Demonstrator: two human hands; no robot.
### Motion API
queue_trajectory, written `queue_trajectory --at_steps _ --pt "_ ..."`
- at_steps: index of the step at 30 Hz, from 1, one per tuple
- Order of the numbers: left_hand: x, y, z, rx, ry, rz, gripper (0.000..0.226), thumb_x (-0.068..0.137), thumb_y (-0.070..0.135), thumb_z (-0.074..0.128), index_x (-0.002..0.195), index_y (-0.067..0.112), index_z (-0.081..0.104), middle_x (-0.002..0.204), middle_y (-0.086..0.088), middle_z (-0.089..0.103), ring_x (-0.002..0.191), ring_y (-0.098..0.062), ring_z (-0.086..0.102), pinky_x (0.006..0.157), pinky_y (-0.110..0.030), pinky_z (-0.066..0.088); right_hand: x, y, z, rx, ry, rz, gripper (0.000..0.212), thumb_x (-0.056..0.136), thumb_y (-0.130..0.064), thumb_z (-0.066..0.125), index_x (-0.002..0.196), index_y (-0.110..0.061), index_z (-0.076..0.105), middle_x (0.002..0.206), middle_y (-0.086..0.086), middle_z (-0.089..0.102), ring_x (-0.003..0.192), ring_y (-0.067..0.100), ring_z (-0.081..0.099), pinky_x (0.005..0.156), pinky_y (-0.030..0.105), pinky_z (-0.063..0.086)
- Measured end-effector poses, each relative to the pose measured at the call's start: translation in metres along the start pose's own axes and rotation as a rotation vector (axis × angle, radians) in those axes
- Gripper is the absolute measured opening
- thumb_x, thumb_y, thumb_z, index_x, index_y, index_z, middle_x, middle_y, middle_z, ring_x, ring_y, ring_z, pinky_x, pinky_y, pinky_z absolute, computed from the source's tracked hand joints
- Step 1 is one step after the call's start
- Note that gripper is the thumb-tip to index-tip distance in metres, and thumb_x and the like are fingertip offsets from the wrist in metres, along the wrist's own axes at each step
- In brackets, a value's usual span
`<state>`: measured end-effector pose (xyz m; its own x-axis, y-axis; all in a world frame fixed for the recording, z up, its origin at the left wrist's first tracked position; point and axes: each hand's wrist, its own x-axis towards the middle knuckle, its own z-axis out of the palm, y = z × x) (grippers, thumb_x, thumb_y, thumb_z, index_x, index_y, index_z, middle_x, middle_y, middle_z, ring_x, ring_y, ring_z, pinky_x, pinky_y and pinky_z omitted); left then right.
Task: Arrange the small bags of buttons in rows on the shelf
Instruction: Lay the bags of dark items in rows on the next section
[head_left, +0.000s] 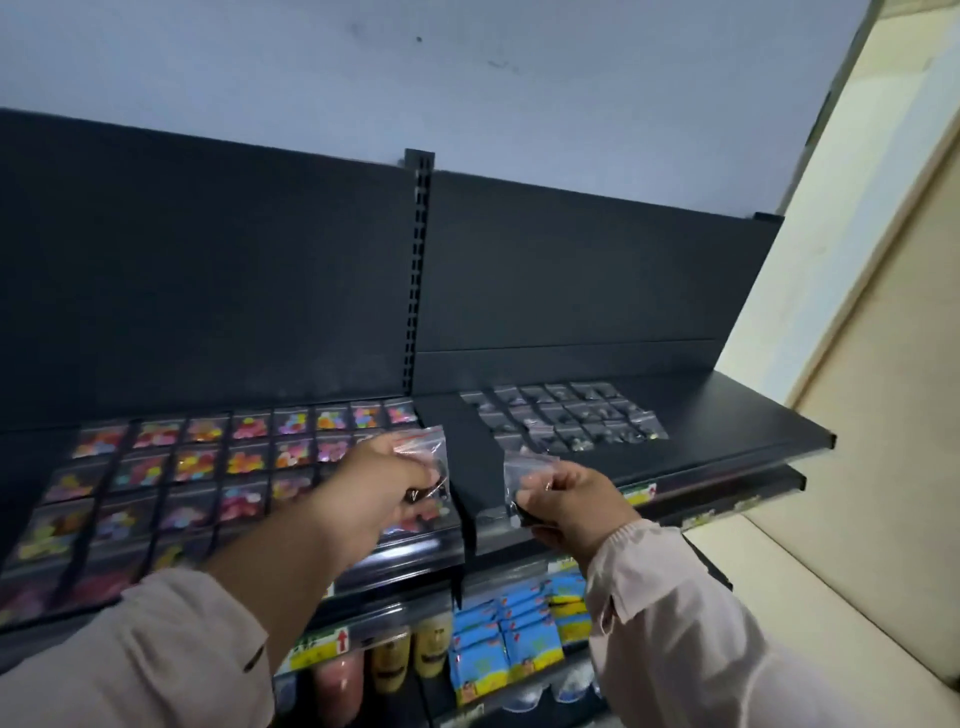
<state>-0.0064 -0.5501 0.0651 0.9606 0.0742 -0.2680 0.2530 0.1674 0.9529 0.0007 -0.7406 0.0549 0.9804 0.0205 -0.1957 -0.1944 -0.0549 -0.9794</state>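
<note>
Matt dark metal shelf (727, 415) — glossy clear plastic bags (566, 415) on it — sleeves (675, 623) of soft pale cloth.

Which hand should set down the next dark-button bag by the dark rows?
Probably the right hand: its bag hangs just before the dark-button rows, while the left hand is over the colourful bags.

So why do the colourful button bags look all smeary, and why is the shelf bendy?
In the head view, the colourful bags at the lower left are smeared by motion blur, while the dark bags look sharper but dim in weak light. The wide-angle lens bows the shelf and back panel. The left hand and right hand each pinch a slightly blurred bag.
</note>
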Motion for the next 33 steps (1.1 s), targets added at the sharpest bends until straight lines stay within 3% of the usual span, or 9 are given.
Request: queue_trajectory --at_steps 3,6,8,13,16,20,24,27,33 --pt "0.012 0.003 0.033 0.015 -0.008 -0.012 0.025 0.084 -0.01 0.059 0.097 0.011 0.057 0.109 -0.015 0.065 0.092 -0.028 0.064 0.086 -0.042 0.054 0.007 0.0 -0.044 -0.031 0.064 -0.004 0.027 0.082 0.006 0.061 0.064 -0.013 0.054 0.044 -0.003 0.056 0.041 0.01 0.053 0.05 0.024 0.033" --pt "0.033 0.006 0.054 0.054 -0.002 -0.008 0.027 0.082 -0.007 0.063 0.098 0.013 0.056 0.1 -0.012 0.066 0.086 -0.023 0.063 0.072 -0.033 0.055 0.024 0.001 -0.072 -0.026 0.131 -0.001 0.024 0.085 0.006 0.057 0.067 -0.01 0.057 0.047 0.003 0.057 0.043 0.015 0.052 0.048 0.023 0.033" --pt "0.052 0.006 0.066 0.083 0.003 -0.011 0.032 0.079 -0.007 0.065 0.104 0.011 0.057 0.094 -0.011 0.068 0.077 -0.021 0.062 0.071 -0.034 0.053 0.039 0.002 -0.085 -0.013 0.167 -0.003 0.024 0.087 0.006 0.055 0.068 -0.01 0.056 0.043 0.001 0.057 0.041 0.013 0.054 0.044 0.02 0.035" --pt "0.095 0.009 0.087 0.259 -0.042 0.072 0.02 0.077 -0.001 0.071 0.091 0.012 0.063 0.082 -0.006 0.067 0.072 -0.018 0.06 0.058 -0.024 0.042 0.079 0.0 -0.108 -0.03 0.22 0.02 0.026 0.087 0.008 0.053 0.067 -0.008 0.053 0.041 0.001 0.054 0.038 0.014 0.054 0.041 0.019 0.04" --pt "0.114 0.008 0.1 0.32 -0.093 0.093 0.02 0.079 -0.001 0.07 0.078 0.016 0.06 0.079 -0.005 0.064 0.068 -0.016 0.055 0.061 -0.025 0.041 0.102 -0.005 -0.123 -0.149 0.265 0.007 0.025 0.081 0.013 0.058 0.066 -0.007 0.053 0.05 0.01 0.052 0.042 0.019 0.048 0.045 0.02 0.04" --pt "0.143 0.001 0.115 0.371 -0.135 0.085 0.014 0.079 0.002 0.068 0.081 0.014 0.062 0.083 -0.009 0.064 0.072 -0.019 0.055 0.065 -0.028 0.041 0.134 -0.008 -0.143 -0.241 0.298 -0.01 0.027 0.083 0.011 0.056 0.063 -0.007 0.053 0.048 0.009 0.052 0.035 0.014 0.045 0.039 0.016 0.037" --pt "0.165 -0.008 0.132 0.409 -0.139 0.073 0.013 0.087 0.005 0.059 0.078 0.014 0.062 0.073 -0.005 0.062 0.067 -0.016 0.053 0.061 -0.025 0.039 0.165 -0.001 -0.155 -0.397 0.264 -0.022 0.027 0.085 0.002 0.056 0.061 -0.012 0.056 0.047 0.001 0.052 0.037 0.008 0.045 0.042 0.016 0.038" --pt "0.179 -0.017 0.145 0.478 -0.15 0.096 0.019 0.089 0.004 0.054 0.073 0.014 0.059 0.072 -0.007 0.06 0.068 -0.018 0.052 0.064 -0.026 0.039 0.187 0.008 -0.163 -0.5 0.22 -0.023 0.026 0.083 0.002 0.057 0.062 -0.012 0.059 0.057 0.008 0.055 0.052 0.019 0.05 0.056 0.026 0.042" --pt "0.195 -0.035 0.172 0.588 -0.112 0.085 0.025 0.088 -0.001 0.048 0.074 0.016 0.059 0.073 -0.004 0.059 0.067 -0.016 0.051 0.062 -0.024 0.039 0.228 0.024 -0.182 -0.589 0.037 0.05 0.031 0.084 0.009 0.053 0.065 -0.015 0.054 0.061 0.0 0.057 0.054 0.012 0.052 0.05 0.021 0.045"
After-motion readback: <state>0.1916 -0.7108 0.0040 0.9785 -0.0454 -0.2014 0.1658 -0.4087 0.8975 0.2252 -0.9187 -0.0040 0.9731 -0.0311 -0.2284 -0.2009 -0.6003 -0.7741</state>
